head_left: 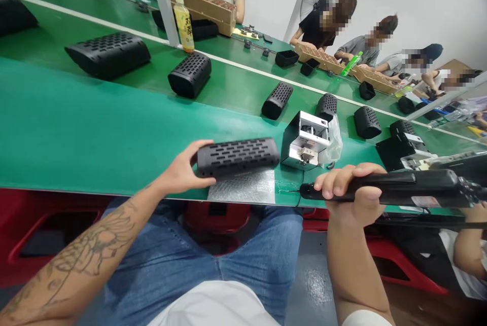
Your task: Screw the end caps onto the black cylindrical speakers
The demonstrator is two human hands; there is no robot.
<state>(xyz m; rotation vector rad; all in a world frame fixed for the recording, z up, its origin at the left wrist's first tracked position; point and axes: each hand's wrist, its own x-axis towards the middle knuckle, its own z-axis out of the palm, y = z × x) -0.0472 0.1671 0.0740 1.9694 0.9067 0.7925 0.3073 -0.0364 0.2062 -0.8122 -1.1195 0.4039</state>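
My left hand [186,168] grips one end of a black slotted speaker housing [239,156], thumb on the near side and fingers at the far side. Under the housing a silvery sheet [243,188] lies at the table's front edge. My right hand [352,191] is wrapped round a black electric screwdriver [414,187], its thin bit pointing left toward the sheet and apart from the housing. Just beyond, a small black-and-white screw feeder [307,141] stands on the green table [114,128], with a clear plastic bag [335,141] at its right side.
Several similar black housings [190,75] lie along the green surface beyond my hands. A yellow-labelled bottle [184,24] stands by a white post [163,4]. Across the table, people sit behind cardboard boxes [205,4]. At the far right is another person's arm [470,245].
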